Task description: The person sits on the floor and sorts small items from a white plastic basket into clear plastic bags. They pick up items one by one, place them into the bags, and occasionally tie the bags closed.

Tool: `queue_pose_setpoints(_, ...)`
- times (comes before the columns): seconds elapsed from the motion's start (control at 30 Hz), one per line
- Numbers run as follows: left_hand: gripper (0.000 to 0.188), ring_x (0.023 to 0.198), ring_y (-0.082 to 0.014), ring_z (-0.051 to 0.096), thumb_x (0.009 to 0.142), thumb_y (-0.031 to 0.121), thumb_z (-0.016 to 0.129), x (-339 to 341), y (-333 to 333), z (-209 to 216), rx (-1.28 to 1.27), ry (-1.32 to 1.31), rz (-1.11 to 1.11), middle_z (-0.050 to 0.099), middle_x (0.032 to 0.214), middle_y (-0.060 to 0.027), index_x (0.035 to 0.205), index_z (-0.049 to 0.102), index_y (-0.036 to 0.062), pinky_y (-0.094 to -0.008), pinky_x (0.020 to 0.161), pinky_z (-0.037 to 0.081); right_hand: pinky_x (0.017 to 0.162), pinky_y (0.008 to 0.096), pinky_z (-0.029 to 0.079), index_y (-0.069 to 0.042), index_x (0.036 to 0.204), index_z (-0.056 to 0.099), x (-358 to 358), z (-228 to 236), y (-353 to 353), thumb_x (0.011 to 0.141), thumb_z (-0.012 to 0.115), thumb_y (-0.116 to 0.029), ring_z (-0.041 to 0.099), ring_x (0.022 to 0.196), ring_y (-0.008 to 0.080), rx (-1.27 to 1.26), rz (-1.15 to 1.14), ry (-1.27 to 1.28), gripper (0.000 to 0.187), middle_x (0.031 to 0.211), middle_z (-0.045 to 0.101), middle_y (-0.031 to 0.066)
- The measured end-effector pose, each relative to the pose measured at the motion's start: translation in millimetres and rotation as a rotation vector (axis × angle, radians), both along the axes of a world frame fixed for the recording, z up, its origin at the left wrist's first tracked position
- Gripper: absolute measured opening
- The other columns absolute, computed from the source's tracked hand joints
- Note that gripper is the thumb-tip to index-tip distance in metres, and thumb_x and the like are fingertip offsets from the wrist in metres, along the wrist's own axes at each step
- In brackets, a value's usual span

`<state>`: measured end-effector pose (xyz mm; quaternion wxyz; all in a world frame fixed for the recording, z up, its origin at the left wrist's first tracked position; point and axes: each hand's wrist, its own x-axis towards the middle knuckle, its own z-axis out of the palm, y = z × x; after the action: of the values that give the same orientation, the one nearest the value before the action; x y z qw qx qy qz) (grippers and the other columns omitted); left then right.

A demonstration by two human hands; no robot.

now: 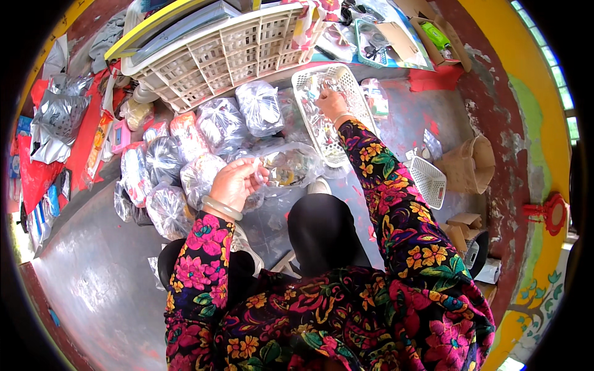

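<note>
My left hand (234, 184) is closed on the gathered edge of a clear plastic bag (291, 164). The bag stretches off to the right and has some small dark and yellowish items in it. Further out, my right hand (333, 104) reaches into a long white plastic basket (335, 156) holding many small, shiny, clear-wrapped pieces. Its fingers are bent down among them, and what they grip is too small to make out. To the left of the clear bag lie several stuffed, tied plastic bags (222, 125).
A large cream crate (213, 59) stands beyond the bags. A small white basket (428, 180) and an open cardboard box (469, 164) are at the right. Red and silver packages (59, 120) lie at the far left. A teal tray (371, 44) sits at the back.
</note>
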<state>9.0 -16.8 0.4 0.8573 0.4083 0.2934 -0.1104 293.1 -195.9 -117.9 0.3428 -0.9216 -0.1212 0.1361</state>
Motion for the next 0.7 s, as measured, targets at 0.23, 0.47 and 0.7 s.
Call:
queue_pose_setpoints(0.23, 0.016, 0.072, -0.016, 0.058, 0.084, 0.016, 0.052, -0.1, 1.8, -7.1, 0.001, -0.015, -0.03, 0.06, 0.082, -0.0089, 0.092, 0.052, 0.0028, -0.0271, 0.068, 0.045, 0.063, 0.027, 0.05, -0.004, 0.096, 0.058, -6.2, -2.2, -20.0, 0.066, 0.059, -0.02, 0.061, 0.057, 0.0154, 0.176, 0.013, 0.245, 0.034, 0.08, 0.062, 0.008)
queue_pose_setpoints(0.47, 0.016, 0.073, -0.0165, 0.058, 0.084, 0.015, 0.051, 1.4, 0.7, -5.4, -0.005, -0.02, -0.04, 0.059, 0.083, -0.0095, 0.093, 0.052, 0.0024, -0.0282, 0.069, 0.045, 0.066, 0.0303, 0.05, -0.017, 0.092, 0.063, 14.4, -38.6, -11.2, 0.075, 0.054, -0.01, 0.06, 0.083, 0.0195, -0.787, 0.599, -0.565, 0.02, 0.092, 0.061, 0.0014)
queue_pose_setpoints(0.7, 0.015, 0.072, -0.0159, 0.058, 0.084, 0.016, 0.051, -2.5, 3.4, -7.6, 0.0, -0.029, -0.022, 0.06, 0.082, -0.0089, 0.092, 0.052, 0.0035, -0.0275, 0.067, 0.045, 0.055, 0.0239, 0.04, -0.005, 0.075, 0.059, -25.2, 47.4, -28.4, 0.077, 0.06, -0.017, 0.051, 0.065, 0.0073, 0.574, -0.129, 0.392, 0.013, 0.073, 0.058, 0.0005)
